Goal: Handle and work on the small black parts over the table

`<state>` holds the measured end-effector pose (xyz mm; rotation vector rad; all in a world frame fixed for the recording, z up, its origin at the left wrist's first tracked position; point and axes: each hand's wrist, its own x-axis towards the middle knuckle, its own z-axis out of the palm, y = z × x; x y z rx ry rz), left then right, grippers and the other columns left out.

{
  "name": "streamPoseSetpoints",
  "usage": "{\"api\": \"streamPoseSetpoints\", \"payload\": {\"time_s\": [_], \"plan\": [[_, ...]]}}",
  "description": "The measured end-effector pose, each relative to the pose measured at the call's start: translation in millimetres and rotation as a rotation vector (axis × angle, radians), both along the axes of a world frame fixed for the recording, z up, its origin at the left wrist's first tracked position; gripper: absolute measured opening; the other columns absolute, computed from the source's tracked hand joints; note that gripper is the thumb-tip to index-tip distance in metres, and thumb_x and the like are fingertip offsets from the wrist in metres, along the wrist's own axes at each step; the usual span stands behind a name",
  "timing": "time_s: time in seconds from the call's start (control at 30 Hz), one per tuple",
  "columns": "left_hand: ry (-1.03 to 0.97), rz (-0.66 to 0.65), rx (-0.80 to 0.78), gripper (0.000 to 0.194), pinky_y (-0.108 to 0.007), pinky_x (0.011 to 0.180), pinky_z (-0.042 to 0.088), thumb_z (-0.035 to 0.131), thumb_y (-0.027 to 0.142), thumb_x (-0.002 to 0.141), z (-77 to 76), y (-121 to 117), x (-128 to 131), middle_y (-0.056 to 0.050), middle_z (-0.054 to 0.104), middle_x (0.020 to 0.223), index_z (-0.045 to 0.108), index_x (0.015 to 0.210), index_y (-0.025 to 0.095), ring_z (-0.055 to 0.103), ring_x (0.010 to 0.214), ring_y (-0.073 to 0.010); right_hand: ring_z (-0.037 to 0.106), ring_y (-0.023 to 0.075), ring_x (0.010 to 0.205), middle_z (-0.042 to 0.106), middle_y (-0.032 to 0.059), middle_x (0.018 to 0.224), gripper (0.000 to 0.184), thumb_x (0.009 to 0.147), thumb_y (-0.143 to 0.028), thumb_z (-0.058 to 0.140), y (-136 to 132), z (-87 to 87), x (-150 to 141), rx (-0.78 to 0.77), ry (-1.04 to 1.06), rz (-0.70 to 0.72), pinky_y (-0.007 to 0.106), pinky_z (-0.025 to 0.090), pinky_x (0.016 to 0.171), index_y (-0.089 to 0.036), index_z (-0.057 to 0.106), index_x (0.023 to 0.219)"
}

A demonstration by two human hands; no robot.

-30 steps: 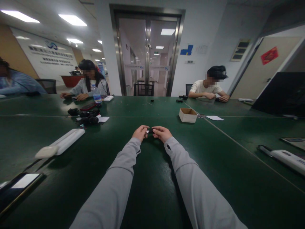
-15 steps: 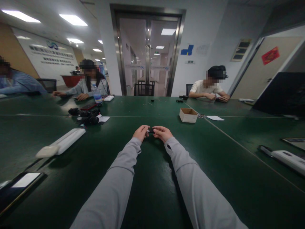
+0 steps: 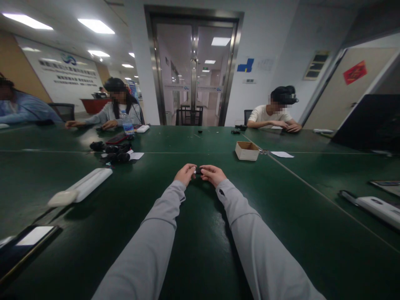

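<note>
Both of my hands meet over the green table (image 3: 200, 216), pinching one small black piece with a silvery end (image 3: 198, 171). The fingers of my left hand (image 3: 185, 173) are closed on its silvery end. At the black end, the thumb and fingers of my right hand (image 3: 213, 175) are pressed together. Fingertips cover much of the piece, and it is too small for me to tell its kind.
A small open box (image 3: 246, 151) stands ahead to the right, near a white paper (image 3: 282, 154). Dark gear (image 3: 117, 153), a white power strip (image 3: 93, 183) and a phone (image 3: 28, 246) lie to the left. Co-workers sit across the table.
My hands stay in place, with a little less of the silvery end showing between them. Across the table, two co-workers' hands have shifted slightly.
</note>
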<state>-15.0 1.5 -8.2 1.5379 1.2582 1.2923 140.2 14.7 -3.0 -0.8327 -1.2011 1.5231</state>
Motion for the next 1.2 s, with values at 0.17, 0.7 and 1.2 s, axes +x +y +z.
{"api": "streamPoseSetpoints", "payload": {"time_s": [0.17,0.7,1.2], "plan": [[0.001,-0.020,-0.003,0.026,-0.020,0.047,0.037,0.045,0.031,0.075,-0.2,0.5,0.5,0.001,0.055,0.054,0.058,0.094,0.017,0.050,0.051,-0.0105,0.058,0.0079,0.052,0.063,0.0020,0.063,0.022,0.061,-0.012,0.072,0.7,-0.8,-0.1,0.006,0.003,0.003,0.015,0.049,0.048,-0.012,0.063,0.082],[0.012,0.019,0.022,0.025,-0.020,0.047,0.038,0.045,0.030,0.075,0.0,1.0,-0.5,0.000,0.056,0.057,0.059,0.092,0.016,0.046,0.046,-0.0082,0.058,0.0082,0.051,0.063,0.0013,0.061,0.023,0.061,-0.014,0.073,0.2,-0.8,0.1,0.004,0.020,-0.002,0.015,0.050,0.047,-0.013,0.063,0.081],[0.010,0.048,-0.003,0.024,-0.019,0.045,0.036,0.043,0.026,0.073,1.4,0.3,0.4,0.004,0.053,0.052,0.055,0.092,0.019,0.044,0.041,-0.0076,0.058,0.0082,0.050,0.062,0.0010,0.058,0.022,0.062,-0.013,0.072,-0.8,0.3,-0.1,0.006,0.028,-0.008,0.015,0.050,0.046,-0.012,0.062,0.081]]}}
